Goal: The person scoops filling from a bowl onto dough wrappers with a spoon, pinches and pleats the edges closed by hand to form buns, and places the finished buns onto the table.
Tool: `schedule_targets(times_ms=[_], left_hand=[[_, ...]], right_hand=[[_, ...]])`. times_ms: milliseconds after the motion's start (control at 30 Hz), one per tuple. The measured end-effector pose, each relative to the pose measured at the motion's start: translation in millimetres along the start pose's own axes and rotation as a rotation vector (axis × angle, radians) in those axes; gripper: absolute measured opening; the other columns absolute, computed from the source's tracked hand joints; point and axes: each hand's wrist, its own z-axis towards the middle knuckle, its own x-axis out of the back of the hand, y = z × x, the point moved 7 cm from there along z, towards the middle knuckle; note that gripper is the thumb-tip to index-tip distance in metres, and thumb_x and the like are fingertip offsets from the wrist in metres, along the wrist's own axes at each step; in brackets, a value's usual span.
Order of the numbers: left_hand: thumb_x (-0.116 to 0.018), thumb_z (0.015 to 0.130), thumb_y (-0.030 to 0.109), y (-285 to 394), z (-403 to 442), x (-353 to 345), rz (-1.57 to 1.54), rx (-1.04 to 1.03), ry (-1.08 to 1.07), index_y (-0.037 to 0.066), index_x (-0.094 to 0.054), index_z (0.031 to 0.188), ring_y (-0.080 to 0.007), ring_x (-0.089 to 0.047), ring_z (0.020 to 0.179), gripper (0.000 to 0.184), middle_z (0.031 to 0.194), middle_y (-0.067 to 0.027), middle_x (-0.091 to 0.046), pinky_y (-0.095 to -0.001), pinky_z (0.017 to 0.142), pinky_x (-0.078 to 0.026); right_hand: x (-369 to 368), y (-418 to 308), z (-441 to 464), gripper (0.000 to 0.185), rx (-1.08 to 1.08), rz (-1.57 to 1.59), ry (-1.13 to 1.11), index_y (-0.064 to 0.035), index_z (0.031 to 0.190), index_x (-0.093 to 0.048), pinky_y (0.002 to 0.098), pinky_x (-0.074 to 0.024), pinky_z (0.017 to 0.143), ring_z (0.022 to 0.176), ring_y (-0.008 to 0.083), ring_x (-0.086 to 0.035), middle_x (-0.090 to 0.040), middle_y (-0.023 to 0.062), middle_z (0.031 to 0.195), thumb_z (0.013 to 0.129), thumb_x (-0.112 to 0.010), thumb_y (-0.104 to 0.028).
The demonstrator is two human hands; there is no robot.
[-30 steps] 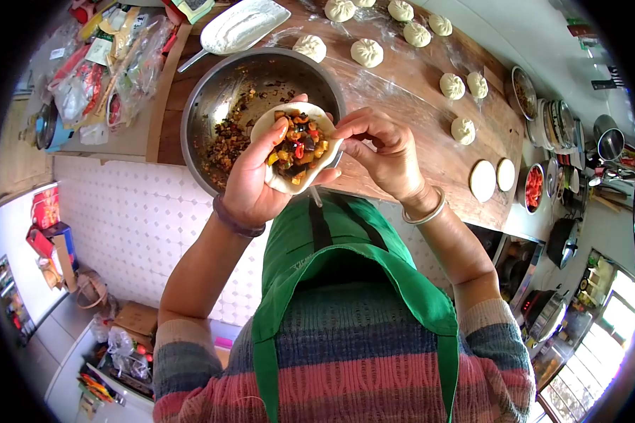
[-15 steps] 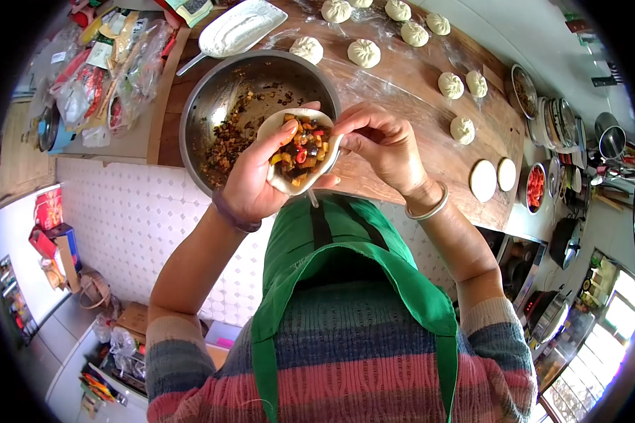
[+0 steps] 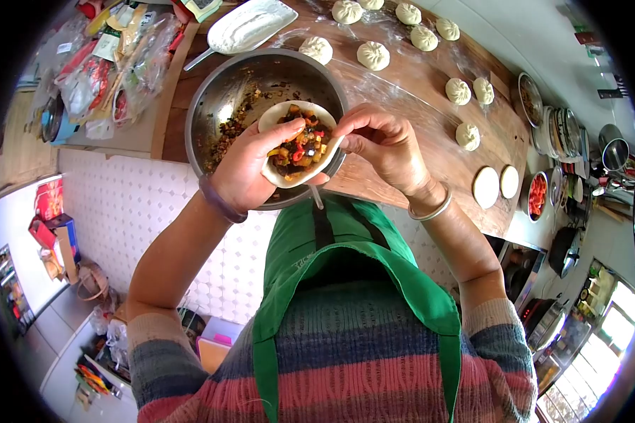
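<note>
My left hand (image 3: 250, 166) cradles a round dough wrapper (image 3: 279, 115) from below, its thumb resting on the filling. Diced vegetable filling (image 3: 300, 148), with red and yellow bits, is heaped in the wrapper's middle. At the wrapper's right edge, my right hand (image 3: 381, 144) pinches the dough between thumb and fingertips. Beneath both sits a large metal bowl (image 3: 197, 106) with more filling scattered over its bottom and sides. A handle, perhaps of a spoon, pokes out below the wrapper; the rest of it is hidden.
Several pleated buns (image 3: 373, 56) stand on the floured wooden table (image 3: 416, 166). Two flat dough rounds (image 3: 485, 187) lie near its right end. A white scoop (image 3: 250, 27) is behind the bowl. Plastic bags (image 3: 148, 63) crowd the left. A bowl of red pieces (image 3: 537, 195) sits at right.
My left hand has turned slightly and its thumb lies further over the filling. The right hand keeps its pinch on the wrapper's edge. The whole view has shifted a little.
</note>
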Motion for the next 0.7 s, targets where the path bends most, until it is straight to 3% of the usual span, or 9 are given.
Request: schedule_targets(times_ms=[200,300,400,500,700], left_hand=[[-0.048,0.097,0.019,2.2,3.1,-1.0,0.072,0.025,-0.017,0.005,-0.047,0.129,-0.0266,-0.063,0.104,0.035,0.116,-0.0147,-0.061,-0.0433,0.071,-0.06],[-0.048,0.097,0.02,7.4,5.2,-1.7,0.177,0.016,-0.077,0.004,-0.047,0.129,-0.0273,-0.064,0.103,0.035,0.115,-0.015,-0.061,-0.0427,0.068,-0.061],[-0.049,0.097,0.019,8.4,3.5,-4.0,0.227,0.078,-0.054,0.005,-0.048,0.128,-0.0268,-0.064,0.103,0.035,0.114,-0.0146,-0.062,-0.0424,0.067,-0.061],[-0.05,0.096,0.019,9.2,4.4,-5.6,0.179,0.095,-0.078,0.005,-0.049,0.127,-0.0256,-0.064,0.101,0.034,0.114,-0.0135,-0.062,-0.0423,0.067,-0.061],[-0.055,0.093,0.016,14.6,8.6,-1.3,0.31,0.053,-0.002,0.004,-0.055,0.119,-0.0215,-0.067,0.091,0.029,0.104,-0.0114,-0.065,-0.0404,0.064,-0.062]], right_hand=[[-0.5,-3.4,2.0,0.014,0.007,-0.038,0.027,0.0024,0.098,-0.066,0.0268,-0.0544,0.087,0.094,0.0154,-0.064,-0.062,0.0074,0.1,0.085,-0.064,0.006],[-1.2,-7.3,5.4,0.015,0.122,-0.078,0.052,0.0029,0.098,-0.066,0.0263,-0.0556,0.085,0.093,0.0158,-0.064,-0.062,0.0075,0.1,0.084,-0.064,0.007],[-2.0,-10.0,4.6,0.015,0.079,-0.166,0.022,0.0029,0.098,-0.066,0.0265,-0.0566,0.083,0.093,0.0157,-0.064,-0.061,0.0075,0.101,0.084,-0.065,0.006],[-1.5,-6.8,2.9,0.013,-0.127,-0.032,0.086,0.0018,0.096,-0.067,0.0259,-0.0567,0.081,0.092,0.0153,-0.065,-0.062,0.0067,0.099,0.083,-0.066,0.005],[-1.5,-9.5,6.0,0.014,0.079,-0.223,0.038,0.0016,0.097,-0.066,0.0246,-0.0562,0.078,0.086,0.0134,-0.066,-0.066,0.0057,0.095,0.083,-0.067,0.004]])
